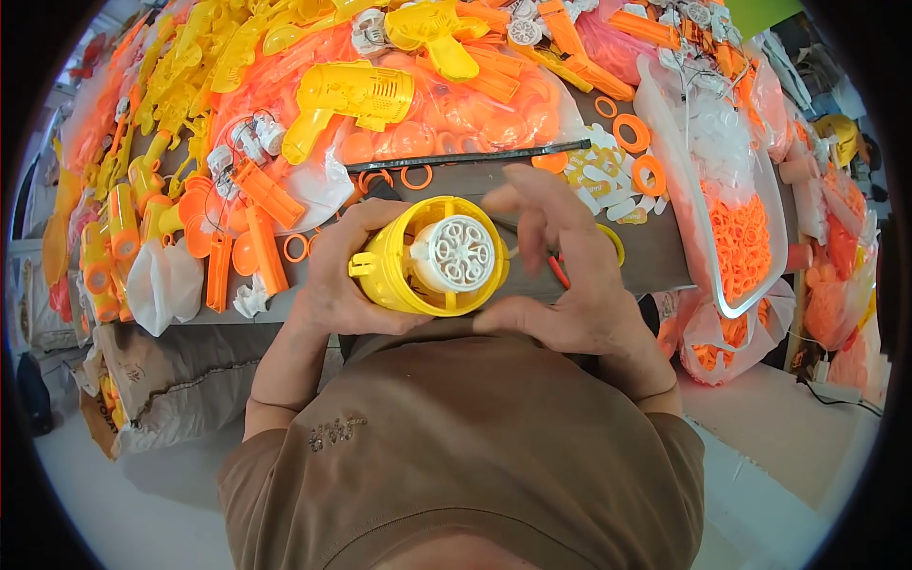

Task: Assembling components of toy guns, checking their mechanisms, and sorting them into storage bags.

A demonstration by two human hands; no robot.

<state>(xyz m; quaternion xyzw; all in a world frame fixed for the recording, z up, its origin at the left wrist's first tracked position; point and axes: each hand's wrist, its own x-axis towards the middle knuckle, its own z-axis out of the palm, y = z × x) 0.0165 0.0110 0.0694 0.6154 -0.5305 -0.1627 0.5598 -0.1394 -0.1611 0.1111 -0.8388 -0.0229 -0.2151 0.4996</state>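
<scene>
My left hand (334,271) is wrapped round a yellow cylindrical plastic toy housing (380,268), held above the near edge of the table. Inside its open mouth sits a white round insert (463,253), its face patterned with small holes, turned up toward me. On the other side of the housing, my right hand (579,294) is open, thumb and fingers apart, with nothing visible between them. Its thumb tip is close to the housing's lower rim; whether it touches, I cannot tell. Partly hidden behind this hand are a red-handled tool (559,270) and a yellow ring (614,243).
Yellow gun-shaped shells (353,103) lie on bagged orange parts beyond a black strip (465,155). Wired white units (249,142) and orange battery-cover-like pieces (269,195) lie left. Right are orange rings (631,133), pale oval pieces (600,179) and a translucent bin (701,228) of small orange rings.
</scene>
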